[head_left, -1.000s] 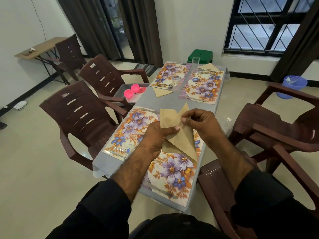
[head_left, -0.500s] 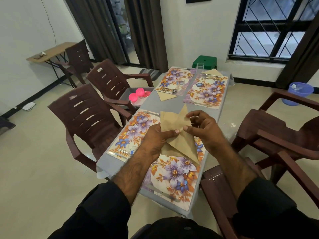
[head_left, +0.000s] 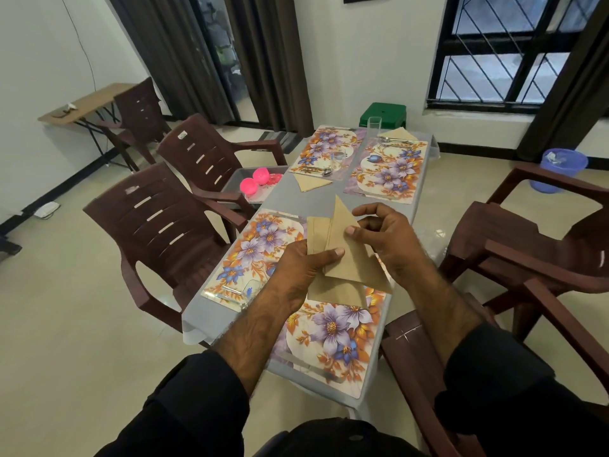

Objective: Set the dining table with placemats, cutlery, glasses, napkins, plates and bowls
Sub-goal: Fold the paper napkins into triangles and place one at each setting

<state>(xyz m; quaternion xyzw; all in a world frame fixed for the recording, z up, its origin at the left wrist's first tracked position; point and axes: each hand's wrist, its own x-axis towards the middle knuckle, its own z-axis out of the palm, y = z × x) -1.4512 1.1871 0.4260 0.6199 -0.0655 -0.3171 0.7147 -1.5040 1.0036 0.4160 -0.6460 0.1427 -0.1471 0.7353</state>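
Here, in the head view, both hands are up over the near end of the desk, working tan napkins. The left hand holds a small stack of napkins, its thumb pressed across the top and its fingers curled under. The right hand pinches the upper folded napkin between thumb and fingers at its right edge; this one stands as a tall triangle, point away from the person.

The napkins look light, thin and limp, likely paper or soft cloth, so they should bend and slide against each other easily. A pinch at a corner or along a folded edge seems the sensible hold, since a grip on the flat middle would probably crumple the fold or drag a second sheet along.

Beneath the hands lie two floral placemats, side by side on the grey cover. At the far end are two more mats with cutlery, a folded napkin and a clear glass. No plates or bowls can be seen on any mat. Dark brown plastic chairs stand on both sides, and a grey tray with pink bowls sits on a chair to the left. The floor is pale tile; curtains, a barred window, a green stool and a blue bucket line the far wall.
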